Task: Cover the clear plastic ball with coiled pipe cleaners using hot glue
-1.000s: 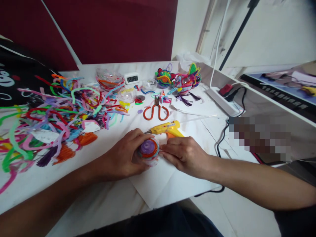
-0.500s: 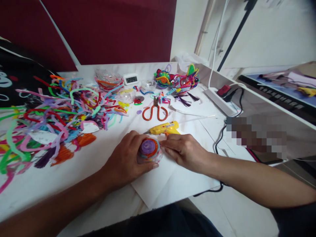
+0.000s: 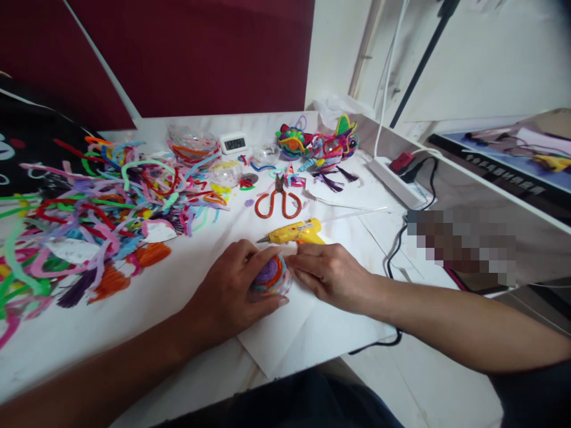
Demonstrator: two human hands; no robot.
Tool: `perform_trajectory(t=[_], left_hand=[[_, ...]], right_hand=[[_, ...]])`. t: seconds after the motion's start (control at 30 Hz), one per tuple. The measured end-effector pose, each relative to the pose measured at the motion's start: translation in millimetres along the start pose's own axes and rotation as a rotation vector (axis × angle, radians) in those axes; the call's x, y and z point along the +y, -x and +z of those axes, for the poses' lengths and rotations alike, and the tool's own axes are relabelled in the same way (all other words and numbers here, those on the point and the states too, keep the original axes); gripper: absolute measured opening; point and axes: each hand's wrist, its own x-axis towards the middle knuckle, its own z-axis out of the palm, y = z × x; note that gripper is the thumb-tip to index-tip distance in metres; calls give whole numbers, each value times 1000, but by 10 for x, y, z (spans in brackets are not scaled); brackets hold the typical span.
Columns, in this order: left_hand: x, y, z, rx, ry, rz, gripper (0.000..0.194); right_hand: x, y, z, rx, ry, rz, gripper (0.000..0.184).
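My left hand [image 3: 238,291] is wrapped round a small clear ball [image 3: 273,279] that bears a spiral of purple, orange and blue pipe cleaner. One finger lies over the top of the spiral. At the ball's right side, the fingers of my right hand [image 3: 332,273] are pinched together; whatever is between them is too small to make out. Just beyond both hands lies a yellow hot glue gun [image 3: 297,230], its nozzle to the left. Behind it are open scissors [image 3: 278,202] with orange handles. White paper [image 3: 285,345] is under the hands.
A heap of colourful pipe cleaners [image 3: 111,214] covers the left side. At the back stand a digital timer [image 3: 234,142], a clear bowl [image 3: 193,145] and colourful fish-like crafts [image 3: 334,142]. A power strip [image 3: 397,178] and black cable [image 3: 392,255] lie to the right.
A finger of my left hand has moved across the top of the ball and now covers part of the spiral. My right hand stays pinched at the ball's side.
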Motion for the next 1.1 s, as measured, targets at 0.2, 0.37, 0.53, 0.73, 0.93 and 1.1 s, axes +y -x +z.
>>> perform_trajectory(t=[0.2,0.37,0.53,0.73,0.93,1.1], left_hand=[[-13,-5,18,11,-9,-17,65],[0,-5,44,20,-6,-2,60],[22,-42,23,54,4,85,50],[70,-70,-21,36,-33,143,53],[76,-67,-16,25,-36,159,55],[95,-73,-32,-6,-48,175,52]], right_hand=[[-31,-4,-22,-65,44,16,25],[-35,-8,-29,-75,67,1,21],[-33,2,-6,-50,57,-12,19],[-33,1,2,-40,97,-37,19],[-39,-11,-20,-63,131,-47,20],[-51,-2,29,22,98,-69,21]])
